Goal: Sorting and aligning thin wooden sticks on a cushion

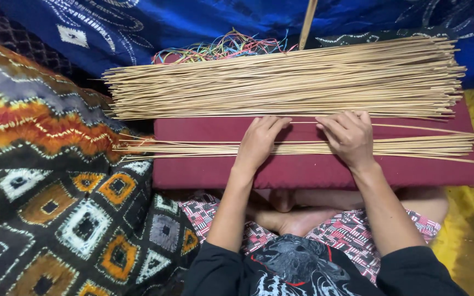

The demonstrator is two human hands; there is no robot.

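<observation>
Both hands lie flat on the small row of thin bamboo sticks (303, 148) across the maroon cushion (314, 172): left hand (259, 141) and right hand (349, 137), each grip spread and clasping nothing. By my judgement little is sorted, since the big stick pile (286, 82) at 12 o'clock dwarfs it

Left hand (259, 141): my palm faces down, fingers stretched forward and close together, flat, no grip closed.
Right hand (348, 137): palm down too, fingers bent at the knuckles, tips pressing down.
Forearms: both bare, reaching forward, angled slightly inward.
Sleeves: dark, pushed up near my elbows.
</observation>
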